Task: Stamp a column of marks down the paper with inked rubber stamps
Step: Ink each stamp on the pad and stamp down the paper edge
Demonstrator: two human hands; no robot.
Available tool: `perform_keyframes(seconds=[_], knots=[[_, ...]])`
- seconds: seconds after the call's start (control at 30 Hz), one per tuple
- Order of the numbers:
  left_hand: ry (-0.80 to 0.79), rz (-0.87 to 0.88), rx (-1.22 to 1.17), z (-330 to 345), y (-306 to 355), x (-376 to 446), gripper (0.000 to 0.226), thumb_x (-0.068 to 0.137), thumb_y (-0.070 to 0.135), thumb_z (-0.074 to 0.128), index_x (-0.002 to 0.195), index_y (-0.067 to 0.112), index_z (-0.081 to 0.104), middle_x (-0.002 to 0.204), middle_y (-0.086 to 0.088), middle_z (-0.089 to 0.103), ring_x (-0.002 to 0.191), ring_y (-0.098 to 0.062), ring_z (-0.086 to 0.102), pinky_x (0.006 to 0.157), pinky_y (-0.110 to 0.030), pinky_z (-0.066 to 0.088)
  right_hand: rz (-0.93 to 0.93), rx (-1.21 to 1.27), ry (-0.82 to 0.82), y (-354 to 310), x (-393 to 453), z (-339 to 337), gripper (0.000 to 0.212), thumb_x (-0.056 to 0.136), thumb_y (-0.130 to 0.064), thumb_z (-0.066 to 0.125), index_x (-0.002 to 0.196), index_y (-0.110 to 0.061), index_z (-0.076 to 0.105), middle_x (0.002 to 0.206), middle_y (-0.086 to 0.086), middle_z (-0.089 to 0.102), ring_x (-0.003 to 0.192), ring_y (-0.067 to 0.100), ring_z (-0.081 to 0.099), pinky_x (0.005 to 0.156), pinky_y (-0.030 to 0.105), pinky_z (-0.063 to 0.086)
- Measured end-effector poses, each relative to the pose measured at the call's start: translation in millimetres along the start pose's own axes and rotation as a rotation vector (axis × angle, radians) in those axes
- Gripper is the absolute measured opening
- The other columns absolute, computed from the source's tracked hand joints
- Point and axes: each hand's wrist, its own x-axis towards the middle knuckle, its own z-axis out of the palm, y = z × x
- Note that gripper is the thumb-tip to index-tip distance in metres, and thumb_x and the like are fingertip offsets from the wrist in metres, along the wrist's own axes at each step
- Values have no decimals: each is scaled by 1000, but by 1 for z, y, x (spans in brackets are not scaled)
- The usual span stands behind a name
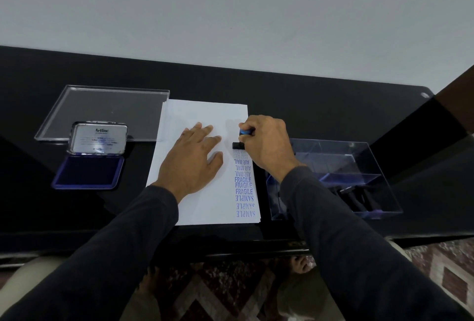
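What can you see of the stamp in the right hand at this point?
The stamp has a blue handle, mostly hidden inside the right hand, whose fingers curl round it, and a black rectangular base. The base sits on or just above the white paper near its right edge, at the far end of the column of blue marks. Its wording is hidden.

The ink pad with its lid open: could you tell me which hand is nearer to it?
Left. The left hand lies flat on the paper beside the ink pad; the right hand is farther right.
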Motion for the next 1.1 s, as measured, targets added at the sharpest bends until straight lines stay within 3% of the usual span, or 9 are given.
perform_keyframes(seconds=[0.07,0.2,0.3,0.5,0.73,1.0,1.1], knots=[[-1,3,-5,-1,0,0,52,102,49,43,147,26,50,162,3,34,153,-17,20,123,-33,8,34,74,48,0,-2,-4,8,83,-6,72,89,-11,74,91,-3,72,79,5,64,78,18,55],[1,8,-22,-3,1,-2,51,102,47,44,147,25,50,162,3,34,153,-16,19,122,-31,6,198,318,227,3,-6,-22,10,82,-10,73,89,-17,72,81,-12,69,76,0,66,65,3,47],[0,7,-25,-4,1,-2,51,103,47,44,147,24,50,162,3,34,153,-17,19,123,-31,7,280,396,275,4,-8,-30,13,84,-13,72,94,-19,72,83,-12,69,78,-3,66,66,2,46],[-8,2,-38,-4,2,-2,51,102,49,43,147,24,51,161,2,36,153,-19,22,126,-38,14,276,376,304,5,-15,-30,16,85,-11,71,101,-17,71,90,-8,70,84,-1,64,67,-2,43],[-9,-5,-23,-3,2,-1,51,102,48,46,146,23,53,160,1,38,152,-20,24,124,-37,13,278,393,332,6,-25,-30,18,85,-8,70,101,-17,70,89,-10,69,83,-1,65,71,4,48],[-40,-43,9,-12,16,2,51,100,42,54,146,20,52,159,-4,40,150,-26,31,121,-41,23,292,433,351,7,-38,-37,20,86,-7,70,103,-17,69,89,-13,67,83,-3,64,70,3,47],[-11,-41,-7,-18,32,0,50,100,41,56,145,20,52,158,-3,41,148,-26,34,119,-41,28,303,449,360,10,-46,-45,24,87,-8,69,108,-20,68,93,-13,68,86,-2,64,74,8,50]])
